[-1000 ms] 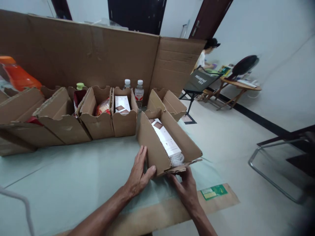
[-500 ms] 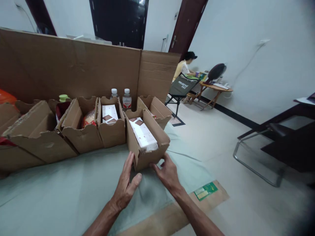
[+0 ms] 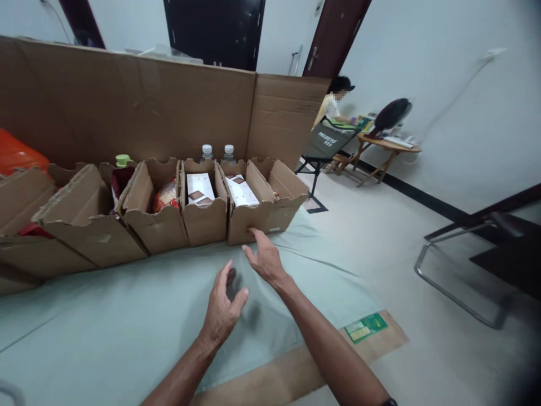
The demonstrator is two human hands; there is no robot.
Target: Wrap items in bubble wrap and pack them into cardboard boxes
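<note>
A cardboard bin (image 3: 249, 223) holding a white box with brown squares (image 3: 242, 192) stands in line with the other bins. My right hand (image 3: 267, 260) is at its front wall, fingertips at the cardboard, fingers apart and gripping nothing. Nearer to me, my left hand (image 3: 222, 309) hovers over the pale green cloth (image 3: 127, 316), thumb and fingers spread with nothing in them. Just left is another bin (image 3: 205, 224) with a similar white box (image 3: 200, 188). On the right side sits one more bin (image 3: 289, 197), its contents mostly hidden.
Further left, several bins hold a red-and-clear packet (image 3: 167, 196) and other goods. Two capped bottles (image 3: 229, 154) stand behind, before a tall cardboard panel (image 3: 190, 107). A person (image 3: 333, 107) sits beyond a folding chair (image 3: 327, 141). A metal-framed chair (image 3: 456, 299) is at right.
The bin with the white box has been pushed back into line with the row. My left hand has come off it; my right hand has moved forward with it and loosened.
</note>
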